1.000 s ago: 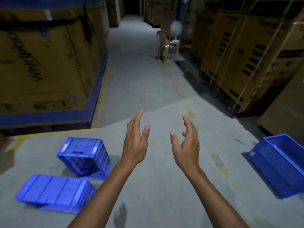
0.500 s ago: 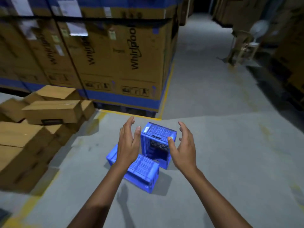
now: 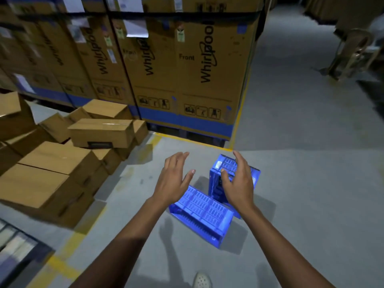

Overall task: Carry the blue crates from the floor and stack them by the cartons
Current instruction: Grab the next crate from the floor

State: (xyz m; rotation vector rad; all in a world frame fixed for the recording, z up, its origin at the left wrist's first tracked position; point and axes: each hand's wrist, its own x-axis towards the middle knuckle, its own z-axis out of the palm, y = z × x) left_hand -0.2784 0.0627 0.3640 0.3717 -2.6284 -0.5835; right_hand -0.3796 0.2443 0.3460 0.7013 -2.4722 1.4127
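- Your left hand (image 3: 173,179) is spread wide and empty, palm down, hovering above the floor (image 3: 311,183) just left of the crates.
- Your right hand (image 3: 239,183) is also wide open and holds nothing; it hangs in front of the upright crate (image 3: 254,175), and whether a fingertip touches it cannot be told.
- A second ago you faced down the aisle with the crates off to your lower left; half a second ago you had turned to them, and now they sit larger and right under your hands. You have closed in, so I judge the reach for the first pick-up is the step in hand, with nothing lifted yet.
- The upright crate stands on its side on the floor, its slotted wall facing up; its open side is not clearly shown, so I cannot say whether it holds anything.
- The flat crate (image 3: 201,210) lies just in front of it, touching or nearly so, ribbed face up, so its inside is hidden.
- Small cartons (image 3: 62,163) are heaped on the floor to your left, flaps shut, well apart from the crates; no crate is beside them yet.
- Tall cartons (image 3: 187,69) stand behind as a wall.
- A shoe (image 3: 201,280) shows at the bottom edge.
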